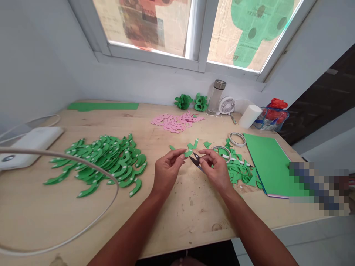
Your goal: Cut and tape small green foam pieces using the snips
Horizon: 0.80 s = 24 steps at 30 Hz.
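Note:
My left hand [166, 170] is closed, thumb and forefinger pinching a small curved green paper piece [189, 153]. In my right hand [217, 170] is a pair of thread snips [196, 160], its dark blades apart and pointing at my left fingertips. Just beyond the hands lie a few more green paper bits [195, 143]. A roll of tape [229, 155] lies beside my right hand, partly hidden by it. To the left spreads a big heap of curved green paper strips [108, 159] with small white patches on them.
Green scraps [241, 171] and a white pen [238, 160] lie right of my right hand, near green sheets [273, 162]. Pink cutouts [177, 122], a glass bottle [215, 98] and a small fan [227, 106] stand farther back. A white cable [112, 192] loops across the left foreground.

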Each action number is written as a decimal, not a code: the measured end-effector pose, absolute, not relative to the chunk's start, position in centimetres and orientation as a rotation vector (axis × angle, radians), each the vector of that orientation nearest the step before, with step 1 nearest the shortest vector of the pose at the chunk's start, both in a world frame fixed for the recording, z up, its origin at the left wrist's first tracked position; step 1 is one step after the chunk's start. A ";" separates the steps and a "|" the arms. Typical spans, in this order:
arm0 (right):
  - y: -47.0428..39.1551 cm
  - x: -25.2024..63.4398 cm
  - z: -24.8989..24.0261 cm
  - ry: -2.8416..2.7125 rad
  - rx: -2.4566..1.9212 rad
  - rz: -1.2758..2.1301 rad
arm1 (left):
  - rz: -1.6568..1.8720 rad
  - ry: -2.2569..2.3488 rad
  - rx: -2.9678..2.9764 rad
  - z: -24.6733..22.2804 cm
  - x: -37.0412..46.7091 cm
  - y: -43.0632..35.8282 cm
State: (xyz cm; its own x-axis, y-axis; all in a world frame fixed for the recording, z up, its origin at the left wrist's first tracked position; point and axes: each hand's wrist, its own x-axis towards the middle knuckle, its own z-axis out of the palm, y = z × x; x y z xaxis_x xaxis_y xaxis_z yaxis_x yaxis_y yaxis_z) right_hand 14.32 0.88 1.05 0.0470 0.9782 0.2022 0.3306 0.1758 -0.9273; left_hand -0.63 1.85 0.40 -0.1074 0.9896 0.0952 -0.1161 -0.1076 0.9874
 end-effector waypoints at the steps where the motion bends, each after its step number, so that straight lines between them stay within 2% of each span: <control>1: 0.8 14.3 1.1 -1.494 -1.336 0.810 | 1.396 1.129 1.140 0.5 -0.6 1.8; 12: 0.4 13.9 1.2 -1.656 -1.347 0.672 | 1.330 1.069 1.249 0.5 -0.6 1.7; 24: 0.3 14.0 1.4 -1.743 -1.357 0.623 | 1.235 1.072 1.101 1.1 -0.6 1.7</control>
State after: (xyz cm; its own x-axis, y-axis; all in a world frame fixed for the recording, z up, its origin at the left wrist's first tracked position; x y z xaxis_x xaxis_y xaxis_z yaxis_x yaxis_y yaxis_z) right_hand 14.00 0.31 1.39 -0.0813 0.9499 0.3018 0.5432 0.2961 -0.7856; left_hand -0.58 1.70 1.09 0.0433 0.9990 -0.0144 -0.1544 0.0209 0.9878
